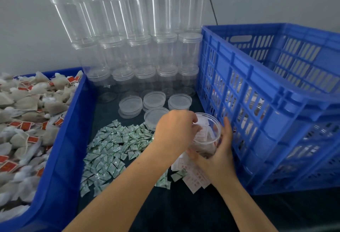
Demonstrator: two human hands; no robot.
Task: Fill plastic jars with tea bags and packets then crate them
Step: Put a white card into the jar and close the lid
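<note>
A clear plastic jar stands on the dark table just left of the blue slatted crate. It holds tea bags and white cards with red print. My right hand grips the jar's side from the front and right. My left hand reaches over the jar's open mouth with its fingertips curled inside; what they pinch is hidden. A heap of small green-and-white packets lies on the table left of the jar. Tea bags with red tags fill the blue tub at the left.
Empty clear jars are stacked in rows against the grey wall. Several clear lids lie on the table behind the jar. White cards with red print lie under my right wrist. Filled jars show through the crate's slats.
</note>
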